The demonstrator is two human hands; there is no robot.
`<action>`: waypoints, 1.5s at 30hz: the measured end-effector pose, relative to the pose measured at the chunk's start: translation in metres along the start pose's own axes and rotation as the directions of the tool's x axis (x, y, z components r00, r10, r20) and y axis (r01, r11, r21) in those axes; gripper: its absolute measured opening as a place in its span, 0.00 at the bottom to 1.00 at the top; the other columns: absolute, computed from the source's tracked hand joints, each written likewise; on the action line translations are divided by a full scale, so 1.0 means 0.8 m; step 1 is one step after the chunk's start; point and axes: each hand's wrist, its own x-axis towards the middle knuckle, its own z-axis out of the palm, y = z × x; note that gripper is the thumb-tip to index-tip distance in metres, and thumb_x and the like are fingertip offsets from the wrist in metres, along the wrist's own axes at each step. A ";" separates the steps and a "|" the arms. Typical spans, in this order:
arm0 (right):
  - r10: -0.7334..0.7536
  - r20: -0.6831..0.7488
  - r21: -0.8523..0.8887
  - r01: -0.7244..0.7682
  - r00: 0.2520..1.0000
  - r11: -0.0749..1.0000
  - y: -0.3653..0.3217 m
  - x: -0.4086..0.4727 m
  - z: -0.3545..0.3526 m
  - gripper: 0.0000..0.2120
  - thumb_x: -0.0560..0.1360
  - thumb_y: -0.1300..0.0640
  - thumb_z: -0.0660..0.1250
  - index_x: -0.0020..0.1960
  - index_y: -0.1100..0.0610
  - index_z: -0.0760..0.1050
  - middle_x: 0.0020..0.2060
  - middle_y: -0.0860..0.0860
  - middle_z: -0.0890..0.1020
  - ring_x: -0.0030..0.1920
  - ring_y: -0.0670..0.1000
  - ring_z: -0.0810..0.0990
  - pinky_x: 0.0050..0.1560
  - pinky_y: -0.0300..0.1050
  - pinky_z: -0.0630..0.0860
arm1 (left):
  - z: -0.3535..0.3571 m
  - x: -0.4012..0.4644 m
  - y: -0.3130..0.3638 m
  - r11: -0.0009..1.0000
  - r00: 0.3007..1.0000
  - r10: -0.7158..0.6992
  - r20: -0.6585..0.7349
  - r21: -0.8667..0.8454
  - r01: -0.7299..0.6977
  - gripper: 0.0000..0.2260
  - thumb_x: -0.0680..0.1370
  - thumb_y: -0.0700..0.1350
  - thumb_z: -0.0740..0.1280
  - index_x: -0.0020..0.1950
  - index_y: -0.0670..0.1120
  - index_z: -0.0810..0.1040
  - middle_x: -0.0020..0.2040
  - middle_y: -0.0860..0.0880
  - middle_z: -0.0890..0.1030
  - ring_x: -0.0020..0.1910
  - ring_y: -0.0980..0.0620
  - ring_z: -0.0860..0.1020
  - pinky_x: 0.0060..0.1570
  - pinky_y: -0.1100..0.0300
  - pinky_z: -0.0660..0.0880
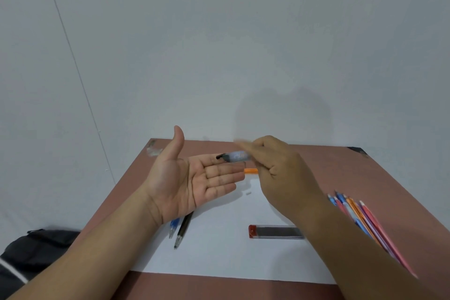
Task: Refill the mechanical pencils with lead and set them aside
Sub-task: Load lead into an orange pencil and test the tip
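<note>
your left hand lies flat and palm-up above the table, fingers straight, thumb raised, holding nothing. your right hand curls its fingers round a pale translucent mechanical pencil, blurred, whose dark tip pokes out just over your left fingertips. on the white sheet below lie a blue pencil and a black pencil side by side, a lead case with a red cap, and an orange pencil. a bundle of coloured pencils rests to your right.
</note>
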 end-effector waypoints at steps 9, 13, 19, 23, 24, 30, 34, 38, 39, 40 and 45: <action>0.031 0.004 0.020 -0.031 1.000 0.999 0.000 0.001 0.001 0.32 0.81 0.66 0.60 0.77 0.37 0.64 0.46 0.43 0.76 0.46 0.45 0.74 0.45 0.44 0.78 | 0.002 -0.001 -0.001 1.000 1.000 0.002 -0.010 0.009 -0.002 0.53 0.71 0.78 0.54 0.72 0.31 0.69 0.69 0.29 0.72 0.70 0.32 0.72 0.70 0.40 0.67; 0.082 0.007 0.071 -0.082 0.997 0.994 -0.003 0.001 -0.003 0.38 0.83 0.63 0.59 0.77 0.27 0.50 0.46 0.44 0.76 0.46 0.47 0.75 0.44 0.38 0.75 | 0.002 0.000 -0.001 1.000 1.000 0.002 -0.018 0.004 -0.002 0.54 0.70 0.79 0.54 0.73 0.31 0.67 0.70 0.29 0.72 0.70 0.31 0.72 0.70 0.39 0.67; 0.054 0.002 0.047 -0.054 0.999 0.997 -0.006 0.001 -0.001 0.33 0.82 0.65 0.60 0.78 0.35 0.60 0.47 0.44 0.77 0.46 0.47 0.76 0.45 0.43 0.78 | 0.002 0.001 0.000 1.000 1.000 -0.006 -0.019 -0.006 0.006 0.54 0.70 0.79 0.55 0.74 0.32 0.66 0.70 0.29 0.72 0.70 0.32 0.72 0.70 0.39 0.68; 0.033 -0.004 0.050 -0.033 0.999 0.998 -0.003 0.001 -0.004 0.30 0.82 0.65 0.59 0.76 0.37 0.65 0.49 0.45 0.78 0.48 0.46 0.77 0.47 0.45 0.79 | 0.001 0.001 0.000 1.000 1.000 -0.004 -0.009 -0.008 0.004 0.54 0.70 0.78 0.55 0.74 0.32 0.66 0.71 0.29 0.71 0.71 0.31 0.71 0.70 0.39 0.67; 0.013 -0.001 0.037 -0.013 1.000 0.999 -0.001 0.000 -0.002 0.27 0.80 0.66 0.59 0.73 0.42 0.73 0.50 0.45 0.79 0.49 0.47 0.77 0.48 0.48 0.80 | 0.001 0.001 0.000 1.000 1.000 -0.004 -0.007 -0.006 0.004 0.54 0.70 0.78 0.55 0.74 0.32 0.67 0.71 0.29 0.71 0.71 0.31 0.71 0.70 0.39 0.67; 0.067 0.014 0.068 -0.068 0.998 0.995 -0.003 0.002 -0.003 0.34 0.83 0.65 0.58 0.77 0.31 0.58 0.47 0.43 0.76 0.47 0.47 0.77 0.45 0.40 0.77 | 0.002 0.000 -0.001 1.000 1.000 0.005 -0.016 0.006 -0.005 0.54 0.71 0.78 0.55 0.73 0.31 0.67 0.69 0.28 0.72 0.70 0.31 0.72 0.70 0.39 0.66; 0.051 0.015 0.065 -0.052 0.999 0.997 -0.002 -0.001 -0.001 0.30 0.82 0.64 0.59 0.76 0.37 0.65 0.48 0.43 0.77 0.48 0.46 0.77 0.47 0.43 0.78 | 0.002 0.000 -0.001 1.000 1.000 0.006 -0.013 0.007 -0.005 0.53 0.71 0.78 0.54 0.73 0.31 0.67 0.70 0.28 0.72 0.70 0.31 0.72 0.70 0.39 0.67; 0.082 -0.001 0.107 -0.081 0.997 0.991 -0.002 0.000 -0.004 0.32 0.83 0.63 0.60 0.77 0.32 0.60 0.47 0.41 0.76 0.47 0.45 0.77 0.46 0.37 0.75 | 0.001 0.001 -0.001 1.000 1.000 0.003 -0.015 0.005 -0.003 0.54 0.71 0.78 0.55 0.73 0.31 0.67 0.70 0.29 0.72 0.70 0.31 0.72 0.70 0.39 0.66; 0.054 -0.003 0.091 -0.053 0.999 0.994 -0.002 -0.001 -0.005 0.29 0.82 0.66 0.61 0.74 0.38 0.70 0.48 0.42 0.77 0.48 0.46 0.78 0.47 0.40 0.77 | 0.001 0.001 -0.001 1.000 1.000 0.002 -0.007 0.008 -0.002 0.54 0.70 0.79 0.55 0.73 0.31 0.68 0.70 0.29 0.71 0.70 0.31 0.71 0.71 0.39 0.66; 0.029 -0.010 0.081 -0.028 1.000 0.996 0.000 -0.002 -0.004 0.26 0.81 0.67 0.61 0.71 0.42 0.75 0.48 0.42 0.77 0.49 0.46 0.78 0.48 0.43 0.78 | 0.001 0.001 -0.001 1.000 1.000 0.002 -0.002 0.012 -0.002 0.54 0.70 0.79 0.55 0.73 0.31 0.69 0.70 0.29 0.71 0.71 0.31 0.71 0.71 0.39 0.66; 0.108 -0.004 0.131 -0.107 0.994 0.986 -0.003 0.001 -0.004 0.33 0.84 0.60 0.58 0.77 0.29 0.54 0.46 0.40 0.75 0.47 0.44 0.76 0.46 0.35 0.75 | 0.000 0.002 -0.001 1.000 1.000 0.004 -0.008 0.009 -0.004 0.53 0.71 0.78 0.55 0.73 0.31 0.68 0.70 0.29 0.72 0.70 0.31 0.72 0.71 0.39 0.66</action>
